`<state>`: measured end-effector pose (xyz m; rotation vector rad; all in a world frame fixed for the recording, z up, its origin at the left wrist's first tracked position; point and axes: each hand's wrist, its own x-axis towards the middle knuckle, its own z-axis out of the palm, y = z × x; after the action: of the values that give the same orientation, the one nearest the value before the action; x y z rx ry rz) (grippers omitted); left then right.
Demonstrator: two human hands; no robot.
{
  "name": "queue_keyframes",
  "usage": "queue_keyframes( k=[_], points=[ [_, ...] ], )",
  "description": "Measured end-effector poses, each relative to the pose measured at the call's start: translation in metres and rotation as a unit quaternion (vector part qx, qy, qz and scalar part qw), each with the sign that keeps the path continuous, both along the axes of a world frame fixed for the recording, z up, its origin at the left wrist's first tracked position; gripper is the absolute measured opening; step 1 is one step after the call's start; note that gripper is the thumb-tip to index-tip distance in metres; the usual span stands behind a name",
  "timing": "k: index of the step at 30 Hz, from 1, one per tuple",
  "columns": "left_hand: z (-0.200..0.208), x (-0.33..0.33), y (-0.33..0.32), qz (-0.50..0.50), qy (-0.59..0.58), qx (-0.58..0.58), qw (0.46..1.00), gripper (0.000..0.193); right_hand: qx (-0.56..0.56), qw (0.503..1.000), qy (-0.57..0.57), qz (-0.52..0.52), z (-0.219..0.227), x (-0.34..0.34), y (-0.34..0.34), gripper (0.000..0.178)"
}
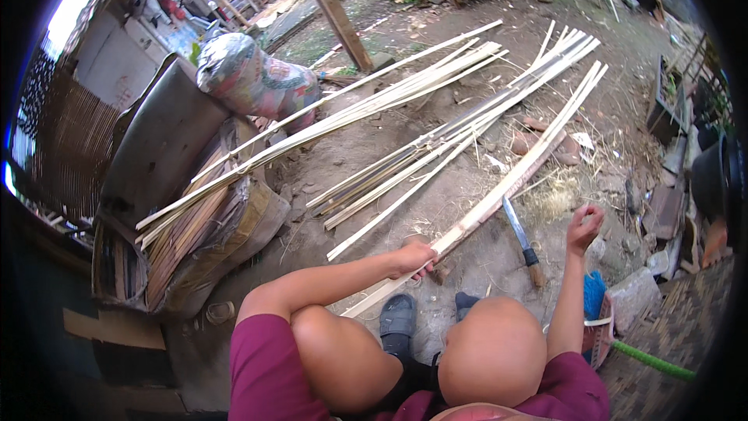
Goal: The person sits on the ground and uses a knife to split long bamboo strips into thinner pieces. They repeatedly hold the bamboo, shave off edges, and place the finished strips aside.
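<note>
Pale strips (502,189) run thru L hand (414,258) fwd-R, apart from R hand (585,228).

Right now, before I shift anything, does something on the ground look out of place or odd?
Yes, mildly: the knife lies loose with its blade bare, its tip close to the pale strips that the left hand grips. Shavings also litter the dirt nearby, looking untidy.
</note>
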<state>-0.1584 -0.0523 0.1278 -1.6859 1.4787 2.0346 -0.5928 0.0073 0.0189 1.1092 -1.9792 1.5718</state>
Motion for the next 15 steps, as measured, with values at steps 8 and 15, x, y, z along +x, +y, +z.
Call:
queue_keyframes(
  k=[8, 15],
  points=[
    [-0.020, -0.016, 0.006, 0.021, -0.017, -0.005, 1.000, 0.026, -0.062, 0.630, -0.735, 0.244, -0.044, 0.176, 0.002, 0.007],
    [-0.011, -0.010, 0.012, 0.019, -0.003, 0.006, 1.000, 0.033, 0.155, 0.377, -0.809, 0.423, -0.001, 0.270, 0.022, 0.011]
  ],
)
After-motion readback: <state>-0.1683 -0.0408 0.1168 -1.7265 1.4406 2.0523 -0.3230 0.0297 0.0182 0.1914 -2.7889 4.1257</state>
